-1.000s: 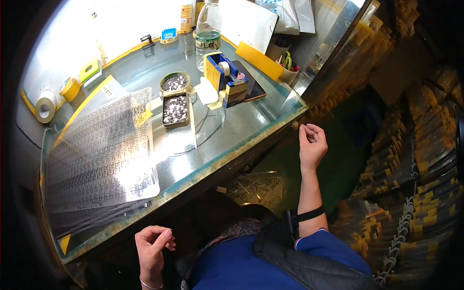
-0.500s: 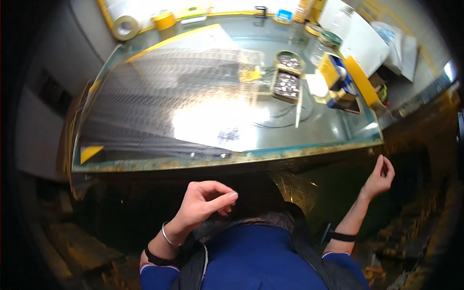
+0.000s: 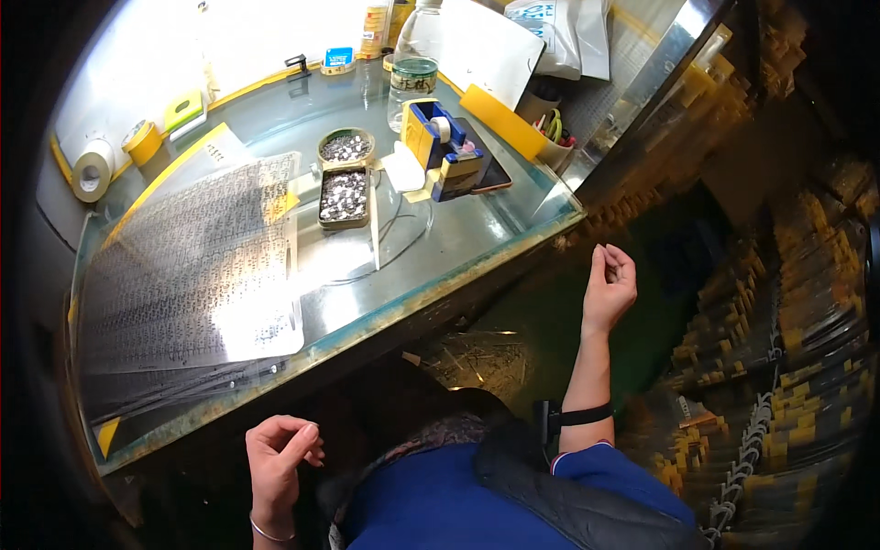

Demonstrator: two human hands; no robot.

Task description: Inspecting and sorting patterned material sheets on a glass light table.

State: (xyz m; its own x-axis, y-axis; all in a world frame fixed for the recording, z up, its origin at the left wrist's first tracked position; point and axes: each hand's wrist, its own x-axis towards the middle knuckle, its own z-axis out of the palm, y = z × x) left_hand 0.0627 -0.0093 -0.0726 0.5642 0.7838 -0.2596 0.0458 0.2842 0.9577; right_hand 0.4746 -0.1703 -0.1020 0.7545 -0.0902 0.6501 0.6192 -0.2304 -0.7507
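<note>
Low beside the front edge of the glass-topped table (image 3: 431,289), my left hand (image 3: 282,456) is loosely curled, thumb tip by the fingertips. My right hand (image 3: 610,289) is raised past the table's right corner, thumb and fingers pinched together. Nothing shows in either hand, and neither touches anything. On the glass lies a stack of clear sheets (image 3: 183,266) covered in rows of dark marks. Right of it, a rectangular tin (image 3: 343,224) and a round tin (image 3: 320,151) hold small shiny pieces. A thin pale stick (image 3: 375,229) lies alongside.
A blue and yellow tape dispenser (image 3: 417,137), a lidded jar (image 3: 412,82) and a yellow panel (image 3: 502,123) stand at the table's far right. Tape rolls (image 3: 92,174) sit at the back left. Many hanging sheets with yellow tabs (image 3: 788,431) crowd the right side.
My view has swung to the right, so the table appears tilted and farther left. Both hands keep their curled shapes; more of the hanging sheets on the right shows.
</note>
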